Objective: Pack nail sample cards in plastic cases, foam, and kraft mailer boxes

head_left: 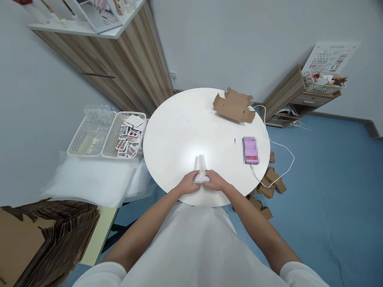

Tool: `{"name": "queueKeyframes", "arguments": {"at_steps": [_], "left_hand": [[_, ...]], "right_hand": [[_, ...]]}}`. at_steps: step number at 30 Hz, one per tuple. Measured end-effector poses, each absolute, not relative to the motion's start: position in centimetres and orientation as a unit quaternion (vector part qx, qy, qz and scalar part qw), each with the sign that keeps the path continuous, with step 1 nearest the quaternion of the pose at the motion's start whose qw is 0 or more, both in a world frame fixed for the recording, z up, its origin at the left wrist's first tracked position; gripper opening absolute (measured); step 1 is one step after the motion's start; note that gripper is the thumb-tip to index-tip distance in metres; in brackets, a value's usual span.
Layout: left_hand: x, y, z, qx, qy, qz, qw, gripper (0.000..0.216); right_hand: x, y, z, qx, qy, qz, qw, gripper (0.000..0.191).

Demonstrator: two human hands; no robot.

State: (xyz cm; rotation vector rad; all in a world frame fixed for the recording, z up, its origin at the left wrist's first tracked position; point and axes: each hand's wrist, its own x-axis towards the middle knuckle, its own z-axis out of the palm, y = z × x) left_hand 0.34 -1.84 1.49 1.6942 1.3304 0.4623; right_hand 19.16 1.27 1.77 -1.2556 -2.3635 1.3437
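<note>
At the near side of the round white table [176, 131], a bundle of translucent white wrapping sheet [201, 176] lies between my two hands. My left hand [189, 183] grips its left side with the fingers closed. From the right, my right hand [214, 180] grips the other side, fingers closed too. A strip of the sheet stretches away from me over the tabletop. Whatever may be inside the bundle is hidden. Towards the far right of the table lies an unfolded brown cardboard box [235, 105].
A phone [250, 150] with a white cable [284, 147] lies on the table's right. Left stand two white baskets [106, 153], one holding printed packets, above translucent sheets [89, 179] and stacked flat cardboard [68, 239]. Small brown boxes [267, 185] lie on the floor at right.
</note>
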Motion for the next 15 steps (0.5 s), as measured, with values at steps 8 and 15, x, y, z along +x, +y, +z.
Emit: {"name": "queueKeyframes", "arguments": {"at_steps": [8, 15], "left_hand": [[0.5, 1.1, -0.8, 0.505, 0.662, 0.24, 0.5, 0.029], [1.5, 2.1, -1.0, 0.478, 0.737, 0.226, 0.421, 0.031]], "right_hand": [[17.0, 4.4, 1.0, -0.589, -0.659, 0.459, 0.09, 0.029], [16.2, 3.1, -0.4, -0.681, -0.608, 0.375, 0.16, 0.032]]}}
